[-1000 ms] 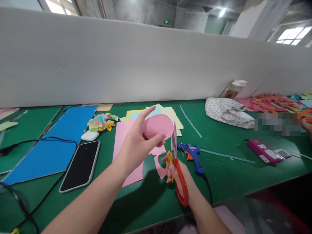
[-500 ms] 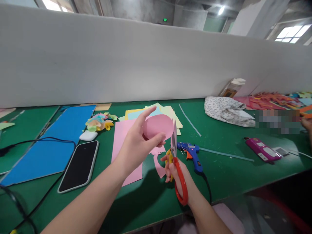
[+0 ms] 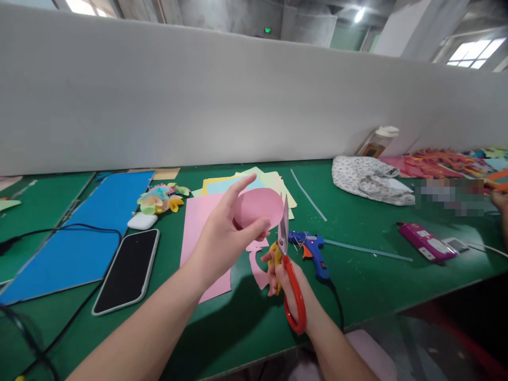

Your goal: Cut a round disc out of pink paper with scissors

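Note:
My left hand pinches a rounded pink paper piece between thumb and fingers, with the index finger stretched up. My right hand is closed around the red and yellow handles of the scissors. Their blades point up, slightly apart, at the right edge of the pink piece. Beneath my hands, a curved pink scrap and a larger pink sheet lie on the green table. Behind them is a stack of pastel sheets.
A blue glue gun lies right of the scissors. At left are a phone, a white case, paper flowers, a blue board and black cables. A cloth, a purple device and another person's hand are at right.
The scissor blades stand a little farther apart than before. Both hands keep nearly the same place, and the view has shifted slightly.

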A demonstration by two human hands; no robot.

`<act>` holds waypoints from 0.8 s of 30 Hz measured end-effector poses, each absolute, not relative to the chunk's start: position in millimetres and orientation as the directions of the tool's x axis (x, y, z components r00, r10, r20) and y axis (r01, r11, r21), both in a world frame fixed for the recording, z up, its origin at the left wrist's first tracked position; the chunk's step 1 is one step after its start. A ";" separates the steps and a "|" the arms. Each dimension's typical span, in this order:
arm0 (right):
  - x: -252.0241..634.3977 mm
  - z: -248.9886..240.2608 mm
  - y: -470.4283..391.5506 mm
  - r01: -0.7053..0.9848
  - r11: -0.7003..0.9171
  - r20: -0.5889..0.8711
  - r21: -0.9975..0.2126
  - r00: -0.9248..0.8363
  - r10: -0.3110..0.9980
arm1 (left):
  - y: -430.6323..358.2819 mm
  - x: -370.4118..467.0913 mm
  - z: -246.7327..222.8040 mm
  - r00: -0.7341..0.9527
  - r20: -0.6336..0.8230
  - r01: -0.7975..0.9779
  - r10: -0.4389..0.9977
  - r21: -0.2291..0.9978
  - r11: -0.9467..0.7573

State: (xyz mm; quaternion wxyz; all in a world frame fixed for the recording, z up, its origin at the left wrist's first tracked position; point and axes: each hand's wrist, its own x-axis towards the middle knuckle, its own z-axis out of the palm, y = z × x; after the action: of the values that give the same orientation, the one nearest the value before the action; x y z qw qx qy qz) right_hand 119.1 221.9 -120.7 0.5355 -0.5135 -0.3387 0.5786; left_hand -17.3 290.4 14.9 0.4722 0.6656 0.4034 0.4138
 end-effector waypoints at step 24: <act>130.1 -133.2 223.1 -0.230 -0.241 -0.252 -0.943 0.018 0.968 | 293.4 -21.5 17.9 0.325 0.174 0.157 0.930 0.959 -0.234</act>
State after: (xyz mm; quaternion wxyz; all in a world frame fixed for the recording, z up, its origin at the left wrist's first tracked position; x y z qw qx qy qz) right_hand 130.1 223.1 -133.2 0.4986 -0.5101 -0.3617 0.6003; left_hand -21.5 293.4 17.9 0.4661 0.6672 0.4071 0.4146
